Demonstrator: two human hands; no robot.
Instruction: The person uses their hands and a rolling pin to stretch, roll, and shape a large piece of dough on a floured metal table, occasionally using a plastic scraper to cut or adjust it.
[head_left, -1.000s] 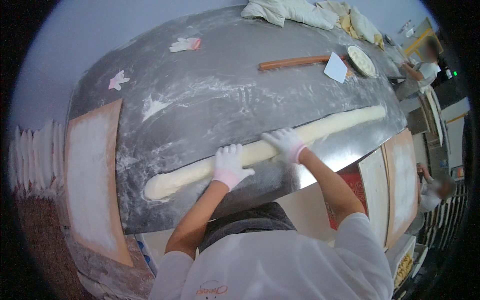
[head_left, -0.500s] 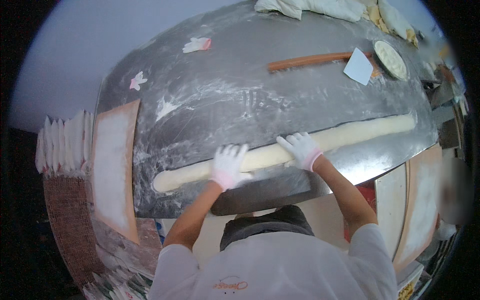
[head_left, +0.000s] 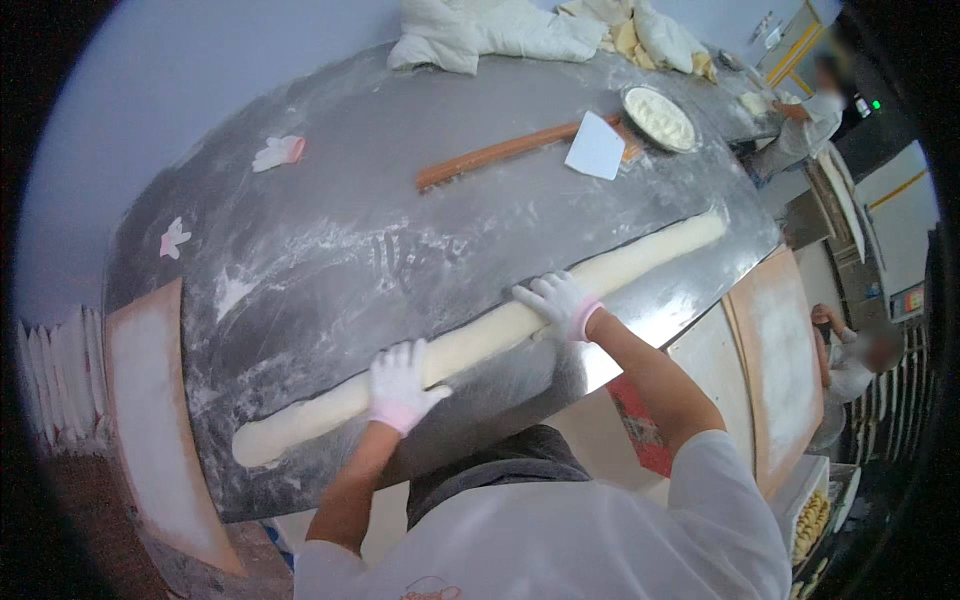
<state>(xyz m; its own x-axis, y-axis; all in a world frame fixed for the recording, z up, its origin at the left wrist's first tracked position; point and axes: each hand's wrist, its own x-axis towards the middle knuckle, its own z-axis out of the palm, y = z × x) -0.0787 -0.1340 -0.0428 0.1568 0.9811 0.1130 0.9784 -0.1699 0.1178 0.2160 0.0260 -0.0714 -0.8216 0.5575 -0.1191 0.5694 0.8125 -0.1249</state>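
A long pale dough roll [head_left: 475, 338] lies slantwise across the near part of the floury dark table [head_left: 330, 225]. My left hand [head_left: 400, 385], in a white glove with a pink cuff, rests over the roll's left part, fingers stretched across it and thumb out to the side. Further right along the roll, my right hand [head_left: 560, 302] wears a matching glove and lies on top with its fingers extended. Both palms touch the dough, and neither hand grips round it.
Farther back are a long brown wooden stick [head_left: 500, 160], a white scraper-like sheet [head_left: 596, 147] and a bowl of white flour [head_left: 660, 118]. Spare gloves [head_left: 277, 153] lie left. A floured board [head_left: 160, 400] leans at the left edge. Other people [head_left: 812, 115] stand at right.
The view has turned, so the table and roll appear shifted left and more slanted. People at the right have come into view. Both hands stay on the dough roll.
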